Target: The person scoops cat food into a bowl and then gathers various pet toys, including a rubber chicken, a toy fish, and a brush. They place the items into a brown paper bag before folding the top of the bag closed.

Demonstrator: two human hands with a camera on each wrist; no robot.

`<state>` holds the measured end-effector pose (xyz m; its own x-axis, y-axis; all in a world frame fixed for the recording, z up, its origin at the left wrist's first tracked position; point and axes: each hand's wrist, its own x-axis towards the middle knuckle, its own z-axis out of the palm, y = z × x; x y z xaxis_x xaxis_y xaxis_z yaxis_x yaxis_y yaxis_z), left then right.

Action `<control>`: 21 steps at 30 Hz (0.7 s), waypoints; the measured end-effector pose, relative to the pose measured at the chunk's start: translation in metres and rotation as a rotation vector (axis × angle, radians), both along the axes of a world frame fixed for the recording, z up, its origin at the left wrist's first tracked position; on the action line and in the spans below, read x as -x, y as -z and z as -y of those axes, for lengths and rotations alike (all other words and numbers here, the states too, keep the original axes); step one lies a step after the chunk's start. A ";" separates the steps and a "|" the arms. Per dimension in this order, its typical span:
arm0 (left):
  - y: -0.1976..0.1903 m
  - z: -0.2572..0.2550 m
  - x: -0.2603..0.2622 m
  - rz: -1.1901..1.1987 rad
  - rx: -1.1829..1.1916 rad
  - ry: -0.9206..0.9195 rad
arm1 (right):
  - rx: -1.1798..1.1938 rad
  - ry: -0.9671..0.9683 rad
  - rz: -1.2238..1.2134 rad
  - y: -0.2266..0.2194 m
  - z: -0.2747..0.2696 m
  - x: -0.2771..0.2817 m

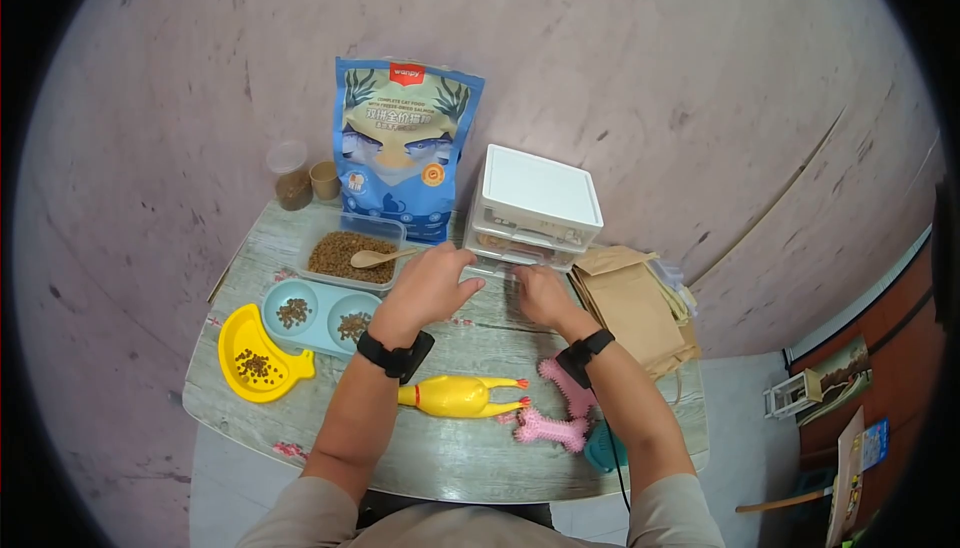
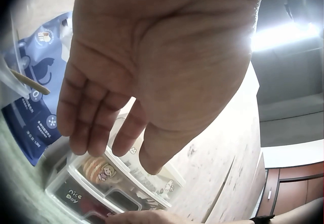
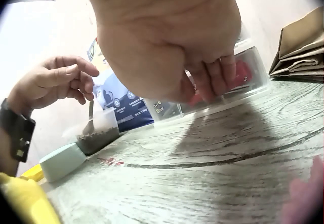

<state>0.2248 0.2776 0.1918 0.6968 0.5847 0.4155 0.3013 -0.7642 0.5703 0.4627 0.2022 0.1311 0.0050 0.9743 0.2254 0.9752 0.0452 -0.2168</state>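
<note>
A small white-topped drawer box (image 1: 540, 188) with see-through drawers stands at the back of the table. My right hand (image 1: 548, 298) is at its front, fingers bent against the lower drawer (image 3: 243, 77), which has something red inside; the fingertips are partly hidden. My left hand (image 1: 430, 288) hovers left of the box, fingers loosely bent with nothing in them, as the left wrist view shows its bare palm (image 2: 167, 67). Close beside that hand, a wooden spoon (image 1: 372, 259) lies in a clear tub of brown kibble (image 1: 335, 260).
A blue cat food bag (image 1: 405, 148) stands behind the tub. At left are a light-blue double bowl (image 1: 322, 313) and a yellow bowl (image 1: 232, 348), both with kibble. A yellow chicken toy (image 1: 455, 396) and pink bone toys (image 1: 552, 431) lie in front; paper bags (image 1: 635, 313) lie right.
</note>
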 end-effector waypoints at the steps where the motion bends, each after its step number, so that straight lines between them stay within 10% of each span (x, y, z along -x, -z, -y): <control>1: 0.001 -0.001 0.001 -0.005 0.001 0.003 | 0.001 0.003 -0.005 0.000 0.000 0.001; 12: -0.018 0.014 -0.002 -0.115 0.050 0.013 | 0.150 0.174 -0.360 -0.121 0.202 0.001; 21: -0.017 0.046 0.011 -0.253 0.020 0.062 | 0.100 0.296 -0.248 -0.063 0.323 0.049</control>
